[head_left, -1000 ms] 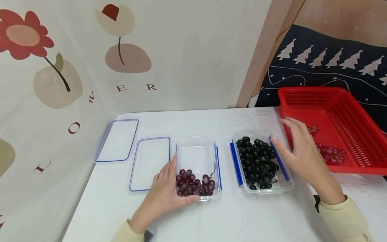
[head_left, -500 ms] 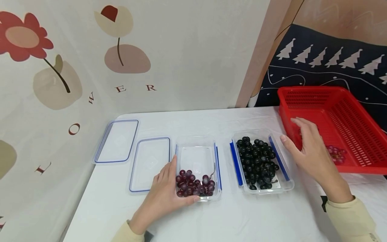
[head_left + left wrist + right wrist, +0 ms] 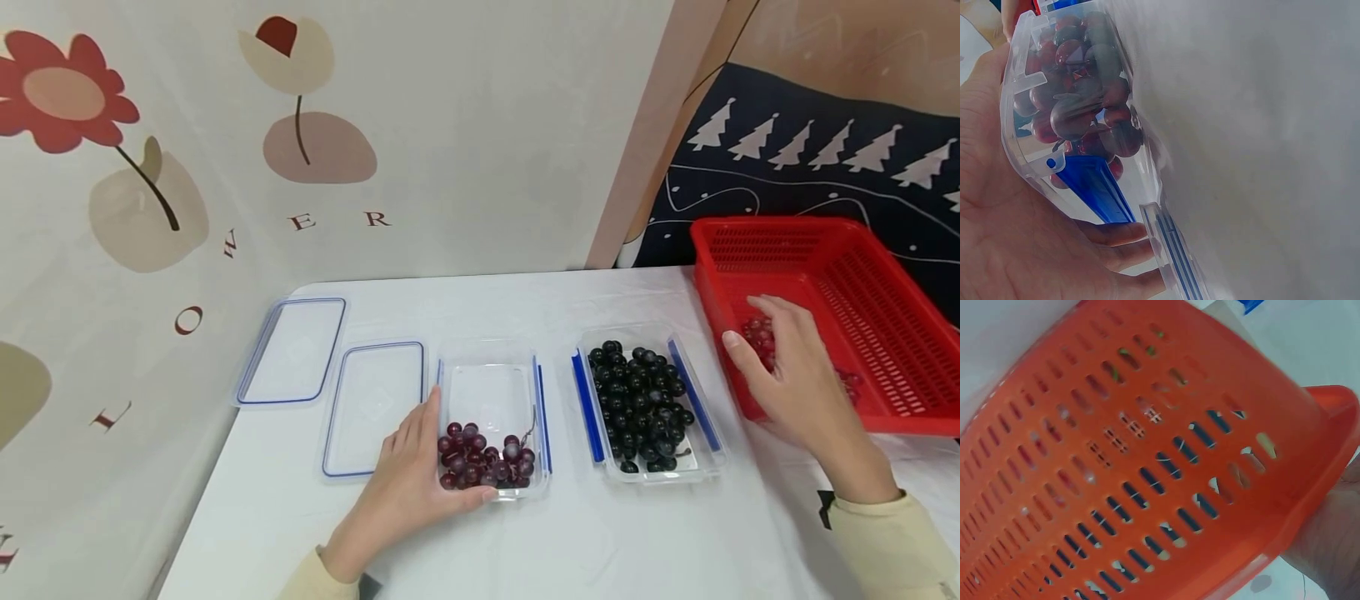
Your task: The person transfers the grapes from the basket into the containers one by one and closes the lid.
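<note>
My left hand [image 3: 408, 475] rests along the left side of a clear food container [image 3: 489, 387], its thumb lying on the near wall. Dark red grapes [image 3: 468, 454] fill the near end of this container; the left wrist view shows the grapes [image 3: 1079, 94] through the clear wall, above a blue latch [image 3: 1094, 187]. My right hand [image 3: 798, 383] reaches over the near left rim of a red basket [image 3: 817, 267], fingers spread loosely beside a bunch of red grapes [image 3: 759, 337]. In the right wrist view the slotted basket wall blocks most of the hand.
Another clear container with blue latches [image 3: 587, 408] holds black grapes [image 3: 637, 400], between my hands. Two clear blue-edged lids lie at left, the farther lid [image 3: 296, 350] and the nearer lid [image 3: 375, 400]. A wall hanging rises behind the white table [image 3: 600, 542].
My right hand has moved rightward, from the black grapes' container to over the red basket's side, uncovering red grapes at its left. My left hand stays on its container.
</note>
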`<action>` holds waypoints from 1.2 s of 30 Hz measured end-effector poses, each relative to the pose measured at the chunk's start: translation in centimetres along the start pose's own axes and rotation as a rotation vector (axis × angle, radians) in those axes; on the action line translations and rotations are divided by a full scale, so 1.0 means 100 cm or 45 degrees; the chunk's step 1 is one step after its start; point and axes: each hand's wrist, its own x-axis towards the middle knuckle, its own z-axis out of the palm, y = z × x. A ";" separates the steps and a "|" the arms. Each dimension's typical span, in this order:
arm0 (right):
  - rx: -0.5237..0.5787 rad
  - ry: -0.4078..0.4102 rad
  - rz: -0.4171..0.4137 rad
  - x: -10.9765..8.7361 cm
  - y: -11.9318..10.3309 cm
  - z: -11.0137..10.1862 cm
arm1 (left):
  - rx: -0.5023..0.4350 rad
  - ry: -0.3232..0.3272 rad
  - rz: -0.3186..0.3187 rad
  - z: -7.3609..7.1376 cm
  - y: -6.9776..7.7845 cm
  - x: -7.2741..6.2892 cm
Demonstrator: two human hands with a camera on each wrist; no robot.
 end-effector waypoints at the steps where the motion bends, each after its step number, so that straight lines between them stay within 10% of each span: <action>1: -0.012 -0.006 0.009 0.001 0.002 -0.001 | 0.002 -0.002 0.000 0.000 0.000 0.000; 36: -0.206 -0.171 0.205 0.005 0.041 -0.023 | 0.011 -0.021 -0.007 -0.003 0.002 -0.001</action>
